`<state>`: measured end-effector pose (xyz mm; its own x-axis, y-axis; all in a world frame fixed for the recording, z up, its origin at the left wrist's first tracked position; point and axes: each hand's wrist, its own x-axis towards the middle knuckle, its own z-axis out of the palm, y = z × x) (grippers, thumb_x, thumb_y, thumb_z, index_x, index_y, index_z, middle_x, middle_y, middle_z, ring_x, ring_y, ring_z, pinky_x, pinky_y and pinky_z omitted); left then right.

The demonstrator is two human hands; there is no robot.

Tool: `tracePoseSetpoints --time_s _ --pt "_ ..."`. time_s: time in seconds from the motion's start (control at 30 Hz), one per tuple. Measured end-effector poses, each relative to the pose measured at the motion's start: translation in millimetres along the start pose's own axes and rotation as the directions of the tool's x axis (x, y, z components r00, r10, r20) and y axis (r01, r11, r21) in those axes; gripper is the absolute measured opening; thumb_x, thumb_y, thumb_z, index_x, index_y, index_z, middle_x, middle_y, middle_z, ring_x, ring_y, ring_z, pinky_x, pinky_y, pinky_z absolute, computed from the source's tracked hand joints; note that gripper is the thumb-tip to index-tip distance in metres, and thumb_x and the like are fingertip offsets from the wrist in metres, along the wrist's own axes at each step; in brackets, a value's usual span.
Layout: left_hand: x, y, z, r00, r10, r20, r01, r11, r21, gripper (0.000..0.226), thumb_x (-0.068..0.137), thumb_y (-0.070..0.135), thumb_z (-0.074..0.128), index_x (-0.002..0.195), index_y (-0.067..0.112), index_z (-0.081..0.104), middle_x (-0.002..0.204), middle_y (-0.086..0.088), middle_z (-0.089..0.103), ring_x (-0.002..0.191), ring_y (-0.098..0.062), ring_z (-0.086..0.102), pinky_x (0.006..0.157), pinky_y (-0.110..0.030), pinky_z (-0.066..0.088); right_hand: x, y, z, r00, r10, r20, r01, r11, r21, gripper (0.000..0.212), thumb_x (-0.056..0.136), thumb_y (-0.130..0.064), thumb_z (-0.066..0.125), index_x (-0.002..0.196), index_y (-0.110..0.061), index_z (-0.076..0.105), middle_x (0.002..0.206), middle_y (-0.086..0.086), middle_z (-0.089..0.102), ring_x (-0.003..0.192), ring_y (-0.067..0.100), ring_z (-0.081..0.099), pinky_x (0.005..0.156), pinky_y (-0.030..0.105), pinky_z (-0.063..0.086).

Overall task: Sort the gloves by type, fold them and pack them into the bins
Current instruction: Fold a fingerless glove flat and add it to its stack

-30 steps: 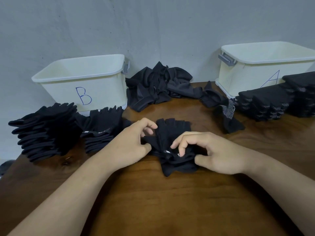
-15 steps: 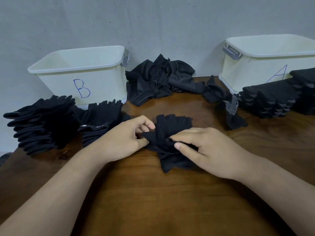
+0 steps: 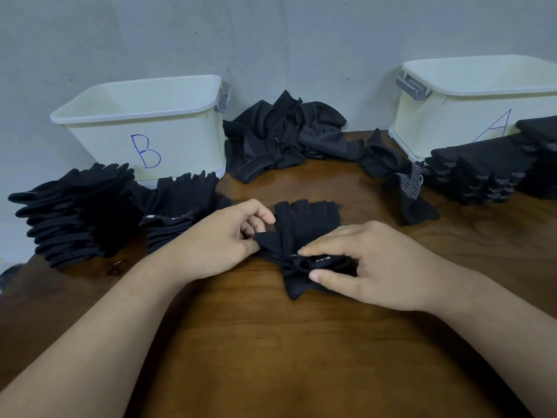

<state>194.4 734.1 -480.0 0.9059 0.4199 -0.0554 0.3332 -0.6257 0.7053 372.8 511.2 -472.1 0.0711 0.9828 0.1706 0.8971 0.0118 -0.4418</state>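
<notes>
Both hands work a black glove (image 3: 304,224) at the middle of the wooden table (image 3: 271,342).

The left hand (image 3: 223,236) pinches the glove's left edge between thumb and curled fingers. The right hand (image 3: 376,260) curls over the near cuff, with its thumb and fingertips nipping the fabric. The glove lies flat, its short finger ends pointing toward the wall. A loose pile of black gloves (image 3: 283,137) sits at the back between bin B (image 3: 180,140) and bin A (image 3: 452,116). Folded plain stacks (image 3: 72,212) lie in front of bin B, dotted stacks (image 3: 476,170) lie in front of bin A, and one loose dotted glove (image 3: 410,188) lies just beside the dotted stacks.
</notes>
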Motion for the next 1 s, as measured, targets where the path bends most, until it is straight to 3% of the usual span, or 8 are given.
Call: tracePoseSetpoints --time_s 0.2,0.27,0.33,0.4,0.47,0.6,0.83,1.0 --pt "-3.2 14.3 10.2 0.935 0.111 -0.336 -0.099 0.994 0.051 0.043 0.099 -0.001 0.052 0.112 0.038 0.065 0.106 0.019 0.064 0.103 -0.006 0.063 0.091 -0.027 0.053 -1.1 3.4 -5.0 0.997 0.042 0.058 -0.049 0.993 0.108 0.039 0.103 -0.046 0.063 0.142 -0.049 0.063 0.125 -0.031 0.068 0.101 -0.002 0.070 0.078 0.022 0.058" --pt "-9.2 25.7 14.6 0.907 0.275 -0.318 -0.231 0.958 0.169 0.041 0.099 0.001 0.055 0.118 0.035 0.065 0.115 0.024 0.060 0.116 -0.006 0.056 0.093 -0.026 0.048 -2.2 4.7 -7.9 0.992 0.053 0.115 -0.065 0.993 0.101 0.044 0.102 -0.040 0.067 0.144 -0.049 0.059 0.121 -0.037 0.065 0.067 0.010 0.070 0.063 0.017 0.053" --pt "-12.6 31.0 18.4 0.914 0.373 -0.163 -0.336 0.917 0.213 0.043 0.098 0.005 0.059 0.129 0.035 0.063 0.131 0.026 0.057 0.132 -0.007 0.050 0.099 -0.026 0.047 -3.1 7.6 -10.2 0.988 0.062 0.142 -0.076 0.992 0.098 0.045 0.101 -0.034 0.069 0.143 -0.048 0.060 0.116 -0.032 0.069 0.049 0.015 0.062 0.053 0.016 0.046" --pt "-13.7 29.8 22.2 0.940 0.341 -0.023 -0.329 0.921 0.209 0.054 0.098 0.007 0.062 0.143 0.036 0.055 0.150 0.026 0.047 0.148 0.002 0.033 0.113 -0.022 0.041 -2.3 10.7 -10.4 0.987 0.066 0.148 -0.080 0.993 0.091 0.042 0.102 -0.036 0.068 0.140 -0.050 0.061 0.114 -0.015 0.077 0.050 0.015 0.063 0.054 0.018 0.048" --pt "-14.3 26.4 22.9 0.960 0.280 0.026 -0.280 0.945 0.171 0.065 0.098 0.007 0.063 0.152 0.039 0.045 0.161 0.027 0.035 0.153 0.011 0.019 0.120 -0.024 0.037 -1.0 12.1 -8.2 0.990 0.053 0.133 -0.063 0.995 0.072 0.037 0.103 -0.037 0.064 0.138 -0.049 0.064 0.118 -0.012 0.076 0.058 0.013 0.068 0.063 0.025 0.056" --pt "-15.2 21.9 16.4 0.972 0.228 0.050 -0.230 0.973 0.036 0.074 0.097 0.003 0.066 0.151 0.048 0.042 0.162 0.030 0.033 0.152 0.009 0.025 0.120 -0.036 0.041 -1.4 12.1 -6.1 0.997 0.035 0.068 -0.038 0.999 0.031 0.032 0.106 -0.036 0.060 0.137 -0.044 0.066 0.110 -0.016 0.075 0.066 0.010 0.070 0.068 0.027 0.056" --pt "-13.2 21.9 16.8 0.974 0.227 0.021 -0.228 0.971 0.074 0.067 0.097 0.015 0.074 0.149 0.046 0.045 0.160 0.029 0.038 0.151 0.008 0.027 0.125 -0.026 0.029 -1.6 11.0 -10.5 0.991 -0.025 -0.135 0.041 0.993 0.113 0.030 0.105 -0.035 0.062 0.133 -0.044 0.069 0.111 -0.018 0.074 0.081 0.018 0.075 0.066 0.030 0.057" --pt "-12.9 20.5 15.7 0.970 0.240 0.030 -0.242 0.964 0.113 0.067 0.095 0.011 0.074 0.148 0.043 0.049 0.158 0.029 0.040 0.152 0.008 0.026 0.123 -0.021 0.027 -5.1 11.6 -10.5 0.997 -0.044 -0.062 0.050 0.995 0.091 0.035 0.102 -0.040 0.061 0.135 -0.043 0.070 0.115 -0.018 0.074 0.080 0.016 0.076 0.071 0.026 0.059"
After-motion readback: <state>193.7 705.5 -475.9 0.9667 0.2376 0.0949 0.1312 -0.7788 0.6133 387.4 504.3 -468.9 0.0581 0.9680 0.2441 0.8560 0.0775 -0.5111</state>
